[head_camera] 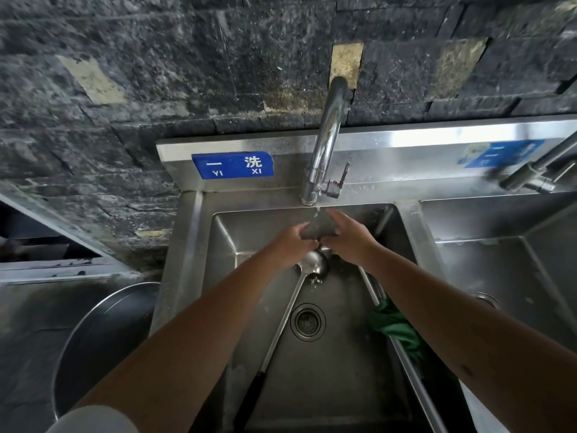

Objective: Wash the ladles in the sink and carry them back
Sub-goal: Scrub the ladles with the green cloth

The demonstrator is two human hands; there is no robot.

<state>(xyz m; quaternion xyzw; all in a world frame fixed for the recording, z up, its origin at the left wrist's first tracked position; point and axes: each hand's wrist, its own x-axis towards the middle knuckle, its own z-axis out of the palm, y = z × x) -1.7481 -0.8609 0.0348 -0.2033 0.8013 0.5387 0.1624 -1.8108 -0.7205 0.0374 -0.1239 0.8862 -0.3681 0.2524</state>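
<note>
- Both hands are meeting under the tap's (324, 142) stream: the left hand (293, 242) is curling round a ladle (315, 264), while the right hand's (346, 239) grip is lying flat and relaxed over it.
- Ladle bowl is hanging in the sink (224, 245), handle trailing down.
- A second ladle (402, 348) is leaning by a green cloth (396, 326).
- Likely stiff, light, slick steel; grasping mid-handle looks safest.

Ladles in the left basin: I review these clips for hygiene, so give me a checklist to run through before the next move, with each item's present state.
1. Water running from the faucet: ok, a thin stream falls at the hands.
2. Ladle bowl under the stream: ok.
3. Left hand and right hand at the bowl: ok; what the dark thing between them is, cannot tell.
4. Second handle lying in the sink, green cloth on it: its bowl hidden, cannot tell.
5. Drain unblocked: ok.
</note>
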